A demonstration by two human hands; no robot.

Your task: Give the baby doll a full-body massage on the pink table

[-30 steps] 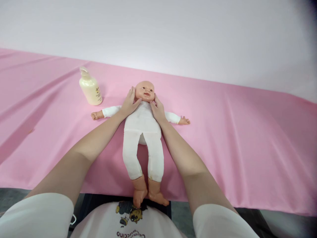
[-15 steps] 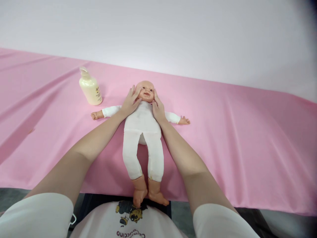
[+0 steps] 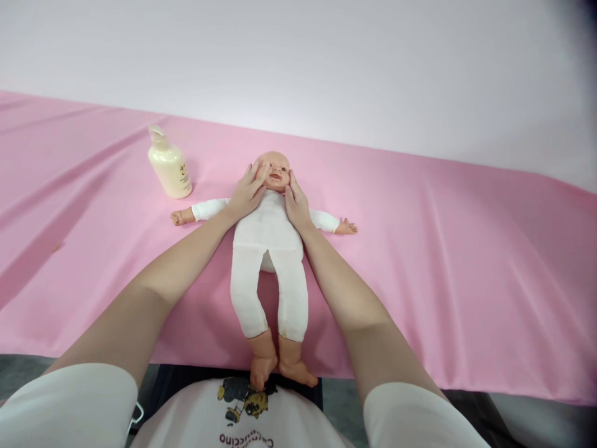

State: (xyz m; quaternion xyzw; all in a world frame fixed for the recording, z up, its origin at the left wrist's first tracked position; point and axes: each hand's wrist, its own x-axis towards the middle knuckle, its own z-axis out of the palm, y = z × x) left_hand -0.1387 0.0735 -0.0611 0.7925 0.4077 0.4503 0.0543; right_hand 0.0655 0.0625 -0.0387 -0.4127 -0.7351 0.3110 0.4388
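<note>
A baby doll (image 3: 267, 227) with a white cloth body lies on its back, its head away from me and its bare feet at the table's front edge. My left hand (image 3: 249, 191) lies along the left side of the doll's head, fingers stretched out over its cheek. On the other side, my right hand (image 3: 297, 200) rests against the doll's right-hand cheek with the fingers extended. Both palms are turned inward, and neither hand is closed around anything. The doll's arms spread out sideways beyond my wrists.
A cream-coloured pump bottle (image 3: 170, 168) stands to the left of the doll's head. Beneath everything is a pink cloth (image 3: 420, 267) with folds, covering the table. A white wall (image 3: 298, 68) rises behind it.
My left hand's fingers have shifted slightly over the doll's cheek toward its eye. My right hand has moved very slightly. The doll and bottle stay in place.
</note>
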